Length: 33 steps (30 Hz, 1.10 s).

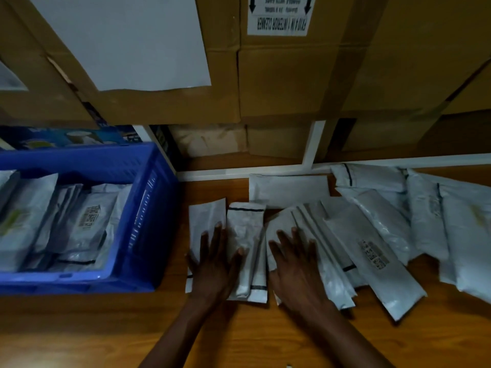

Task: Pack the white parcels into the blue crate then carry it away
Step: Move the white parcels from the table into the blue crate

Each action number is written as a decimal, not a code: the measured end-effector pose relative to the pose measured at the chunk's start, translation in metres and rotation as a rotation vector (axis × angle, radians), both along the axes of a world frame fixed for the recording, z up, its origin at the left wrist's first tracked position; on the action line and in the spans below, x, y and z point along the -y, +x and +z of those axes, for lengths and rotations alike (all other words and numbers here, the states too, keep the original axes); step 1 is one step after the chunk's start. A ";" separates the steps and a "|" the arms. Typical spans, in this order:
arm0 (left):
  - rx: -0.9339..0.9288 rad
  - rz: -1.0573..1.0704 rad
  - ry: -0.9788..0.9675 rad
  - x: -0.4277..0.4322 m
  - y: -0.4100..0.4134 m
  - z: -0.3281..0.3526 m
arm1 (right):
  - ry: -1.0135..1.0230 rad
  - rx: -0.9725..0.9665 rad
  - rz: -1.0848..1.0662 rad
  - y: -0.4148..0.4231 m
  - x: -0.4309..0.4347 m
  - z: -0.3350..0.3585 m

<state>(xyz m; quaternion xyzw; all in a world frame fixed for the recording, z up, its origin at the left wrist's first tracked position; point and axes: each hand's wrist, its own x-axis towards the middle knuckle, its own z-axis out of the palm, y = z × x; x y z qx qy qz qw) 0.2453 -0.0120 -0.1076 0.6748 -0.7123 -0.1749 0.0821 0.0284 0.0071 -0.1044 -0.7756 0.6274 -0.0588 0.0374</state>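
The blue crate (143, 208) stands at the left on the wooden table, holding several white parcels (87, 224) stacked on edge. More white parcels lie spread over the table, from the centre to the right edge (382, 235). My left hand (215, 264) lies flat, fingers spread, on two narrow parcels (247, 235) just right of the crate. My right hand (295, 264) rests flat with fingers apart on a fanned pile of parcels (326, 229). Neither hand is closed around anything.
Large brown cardboard boxes (287, 83) are stacked right behind the table, one with a printed label. A blue printed carton (79, 136) sits behind the crate. Bare wooden tabletop (106, 330) shows along the near edge.
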 end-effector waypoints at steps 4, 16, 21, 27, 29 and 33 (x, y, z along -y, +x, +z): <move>-0.034 0.051 -0.047 0.002 0.013 -0.005 | 0.029 -0.022 -0.006 0.008 -0.001 -0.011; -0.126 0.076 -0.057 0.006 0.030 -0.026 | 0.056 -0.089 -0.062 0.023 -0.001 -0.016; -0.200 0.091 -0.072 0.007 0.035 -0.013 | -0.004 -0.046 -0.079 0.023 -0.001 -0.016; -0.169 0.005 -0.159 0.002 0.047 -0.006 | -0.102 0.016 -0.098 0.017 -0.007 -0.007; -0.113 -0.041 -0.234 0.003 0.045 0.004 | -0.106 0.079 -0.117 0.013 -0.005 -0.005; -0.138 -0.022 -0.285 0.009 0.030 0.038 | -0.094 0.145 -0.182 0.004 -0.004 -0.005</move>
